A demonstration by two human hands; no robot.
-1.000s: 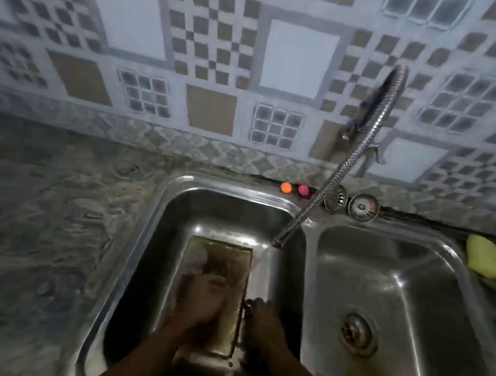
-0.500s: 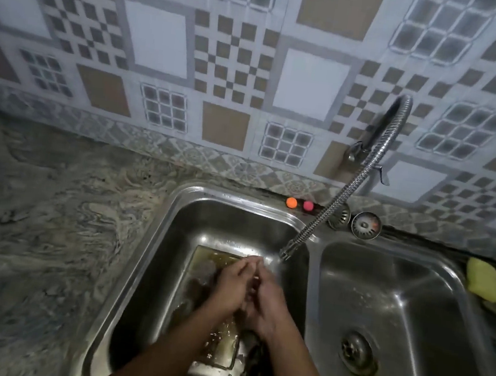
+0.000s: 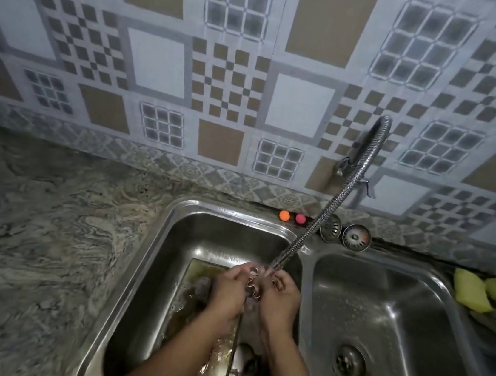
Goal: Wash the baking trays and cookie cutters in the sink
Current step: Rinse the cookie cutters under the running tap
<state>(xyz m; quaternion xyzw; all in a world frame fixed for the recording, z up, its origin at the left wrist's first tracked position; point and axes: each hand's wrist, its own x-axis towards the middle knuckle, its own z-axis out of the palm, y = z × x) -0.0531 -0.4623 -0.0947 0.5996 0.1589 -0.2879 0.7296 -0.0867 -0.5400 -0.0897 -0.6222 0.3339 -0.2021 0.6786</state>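
Cookie cutter [image 3: 252,284] under coiled steel hose [image 3: 328,210].
Pinched by left grip [image 3: 228,290] and right grip [image 3: 281,301], thin wavy metal, above rectangular baking tray [image 3: 220,365].

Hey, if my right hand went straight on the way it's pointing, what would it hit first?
Probably the hose tip, just beyond the right hand; past that, the sink back wall. Depth is unclear.

Cutter [image 3: 252,285] between left hand [image 3: 227,293], right hand [image 3: 281,301]
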